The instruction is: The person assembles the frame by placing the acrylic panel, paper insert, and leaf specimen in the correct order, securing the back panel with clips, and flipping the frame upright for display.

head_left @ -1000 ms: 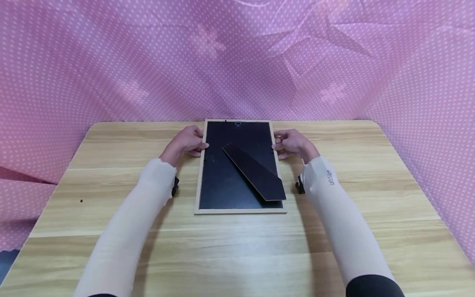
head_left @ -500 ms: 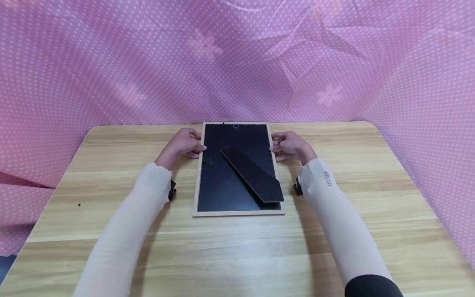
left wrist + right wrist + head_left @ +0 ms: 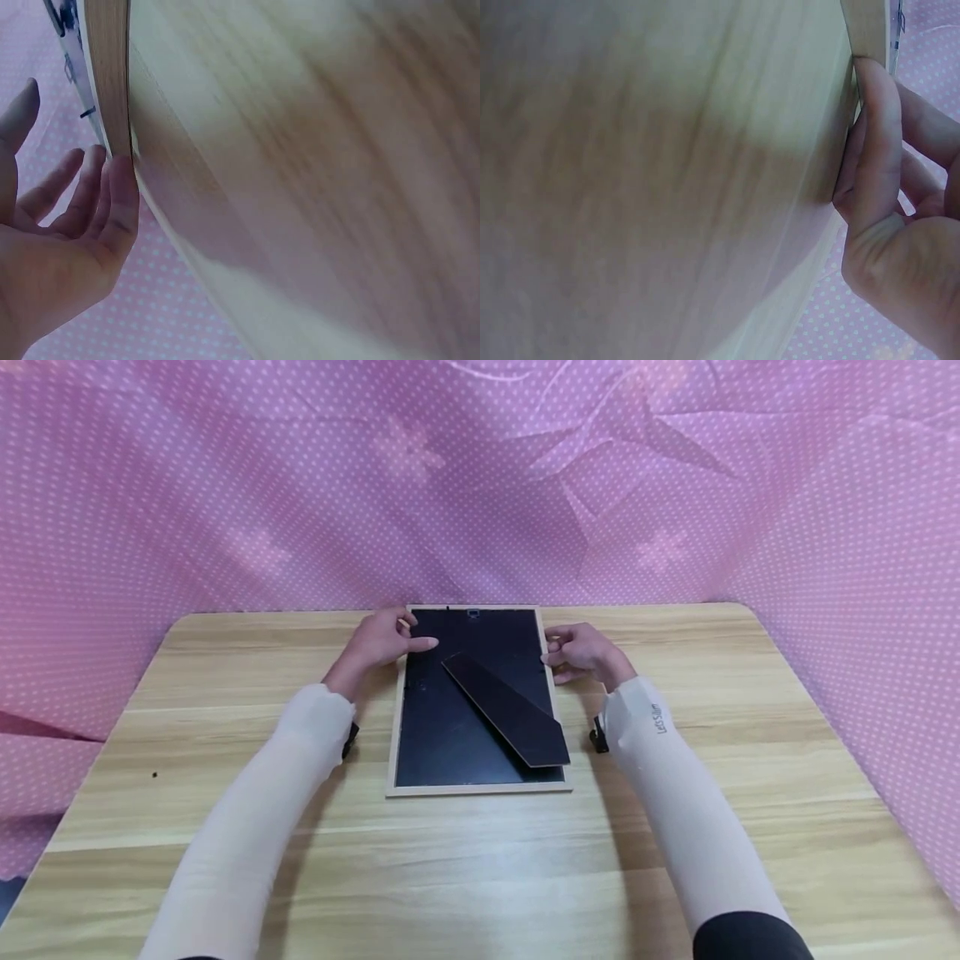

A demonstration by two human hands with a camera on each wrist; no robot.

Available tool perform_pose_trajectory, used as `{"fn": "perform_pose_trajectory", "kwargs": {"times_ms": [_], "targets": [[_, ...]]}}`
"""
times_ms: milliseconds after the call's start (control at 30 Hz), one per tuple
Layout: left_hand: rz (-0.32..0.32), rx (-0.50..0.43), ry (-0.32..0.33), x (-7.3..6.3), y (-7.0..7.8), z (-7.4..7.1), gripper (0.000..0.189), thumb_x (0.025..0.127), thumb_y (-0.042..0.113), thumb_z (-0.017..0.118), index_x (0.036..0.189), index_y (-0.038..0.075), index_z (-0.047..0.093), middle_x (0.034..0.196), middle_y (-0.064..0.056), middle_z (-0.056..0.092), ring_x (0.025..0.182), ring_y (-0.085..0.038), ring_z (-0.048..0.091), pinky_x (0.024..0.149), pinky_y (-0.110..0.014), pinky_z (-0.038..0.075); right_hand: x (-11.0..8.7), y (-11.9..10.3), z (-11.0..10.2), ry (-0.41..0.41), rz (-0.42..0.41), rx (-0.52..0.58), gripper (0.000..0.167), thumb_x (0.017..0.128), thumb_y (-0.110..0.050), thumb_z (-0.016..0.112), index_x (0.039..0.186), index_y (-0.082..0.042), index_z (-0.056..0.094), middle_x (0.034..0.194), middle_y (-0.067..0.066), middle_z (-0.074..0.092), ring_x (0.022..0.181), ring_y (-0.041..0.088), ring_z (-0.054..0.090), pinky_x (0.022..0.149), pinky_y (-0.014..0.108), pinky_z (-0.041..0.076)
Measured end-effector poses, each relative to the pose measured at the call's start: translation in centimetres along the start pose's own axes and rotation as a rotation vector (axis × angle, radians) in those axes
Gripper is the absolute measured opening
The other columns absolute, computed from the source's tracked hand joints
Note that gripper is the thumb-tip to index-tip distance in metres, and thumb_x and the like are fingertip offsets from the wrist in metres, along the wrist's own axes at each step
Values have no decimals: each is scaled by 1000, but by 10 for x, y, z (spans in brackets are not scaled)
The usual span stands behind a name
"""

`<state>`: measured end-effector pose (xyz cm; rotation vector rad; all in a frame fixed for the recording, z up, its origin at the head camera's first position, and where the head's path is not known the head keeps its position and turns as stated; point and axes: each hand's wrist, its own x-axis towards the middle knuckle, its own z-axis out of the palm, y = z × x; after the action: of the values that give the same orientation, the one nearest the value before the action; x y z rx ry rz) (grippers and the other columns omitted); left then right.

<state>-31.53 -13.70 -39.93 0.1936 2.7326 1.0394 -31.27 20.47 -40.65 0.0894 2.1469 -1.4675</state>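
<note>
A picture frame (image 3: 431, 747) lies face down on the table, its black back and pale wooden rim showing in the head view. Slanting across its back is a black easel stand (image 3: 510, 714), whose wide end overhangs the right rim. My left hand (image 3: 381, 639) is at the upper left edge: its fingers touch the frame's side (image 3: 109, 75) in the left wrist view, while the thumb is lifted off over the back. At the right rim, my right hand (image 3: 585, 653) holds the edge between thumb and fingers. What the front bears is hidden.
The wooden table (image 3: 480, 877) extends around the frame, with its far edge just behind it. Pink dotted cloth (image 3: 480, 485) hangs behind and at both sides. A tiny dark speck (image 3: 154, 774) lies on the left part of the table.
My left thumb has come up off the rim and now reaches over the black back, and that hand has shifted slightly up. The right hand keeps its hold; the view has drifted slightly.
</note>
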Motion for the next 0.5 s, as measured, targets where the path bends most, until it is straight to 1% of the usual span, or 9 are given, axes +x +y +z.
{"fn": "perform_pose_trajectory", "kwargs": {"times_ms": [133,200,267,367,500], "targets": [[53,91,2,2,4,4,65,93,44,73,137,0,57,126,-20,59,112,-34,55,95,-47,52,1,0,0,5,-10,-8,68,97,5,63,158,-4,33,109,9,50,81,15,62,75,31,66],[79,133,1,4,6,6,68,94,45,71,142,0,54,134,-22,58,122,-36,54,104,-49,49,1,0,0,7,-11,-11,68,97,5,63,158,-3,33,110,9,50,82,15,62,75,31,66],[102,179,-9,5,8,9,73,95,47,69,147,-1,49,142,-22,54,131,-36,49,111,-50,45,1,0,0,7,-9,-7,68,97,5,63,158,-3,33,110,9,50,83,15,62,75,31,66],[130,248,-29,6,12,14,81,95,51,67,153,0,41,152,-21,45,142,-36,39,119,-49,36,1,1,0,2,-8,-1,68,97,5,62,157,-3,33,111,10,50,82,15,62,75,31,66],[148,324,-47,8,18,18,87,96,55,64,157,3,33,159,-20,36,149,-36,27,124,-49,27,0,1,1,-2,-10,1,67,97,5,62,157,-3,34,112,10,50,84,15,63,75,32,66]]}}
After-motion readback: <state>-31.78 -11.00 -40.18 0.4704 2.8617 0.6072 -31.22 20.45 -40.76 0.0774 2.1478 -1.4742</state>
